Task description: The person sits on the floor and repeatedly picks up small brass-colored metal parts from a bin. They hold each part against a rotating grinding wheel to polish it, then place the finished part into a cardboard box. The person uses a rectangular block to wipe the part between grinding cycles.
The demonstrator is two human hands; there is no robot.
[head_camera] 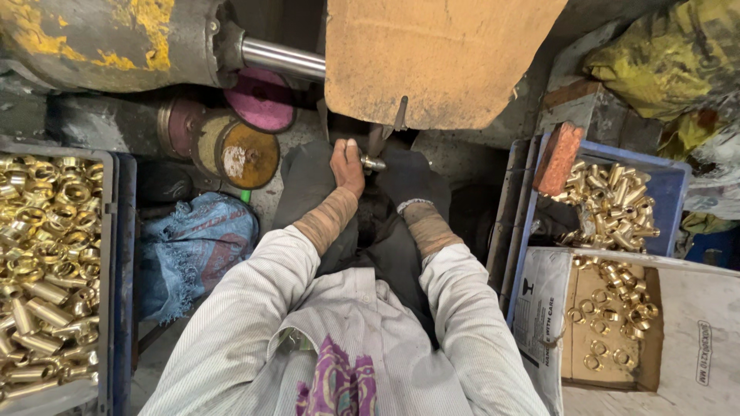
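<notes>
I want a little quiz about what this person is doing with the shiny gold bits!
1. True or false: the left hand holds a small silver metal fitting under the tan cardboard guard.
2. Which container holds the fewest brass rings: A the grey crate on the left, B the blue plastic crate, C the open cardboard box?
3. What colour is the round disc near the steel shaft?

Key: 1 true; 2 C; 3 pink.

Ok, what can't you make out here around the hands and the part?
Head view only:
- Right hand: lost in dark cloth; grip unclear.
- Small metal part by the left hand: too small to tell its shape.
- What it presses on: hidden behind the cardboard guard.
- Left crate: cut off by the edge.
</notes>
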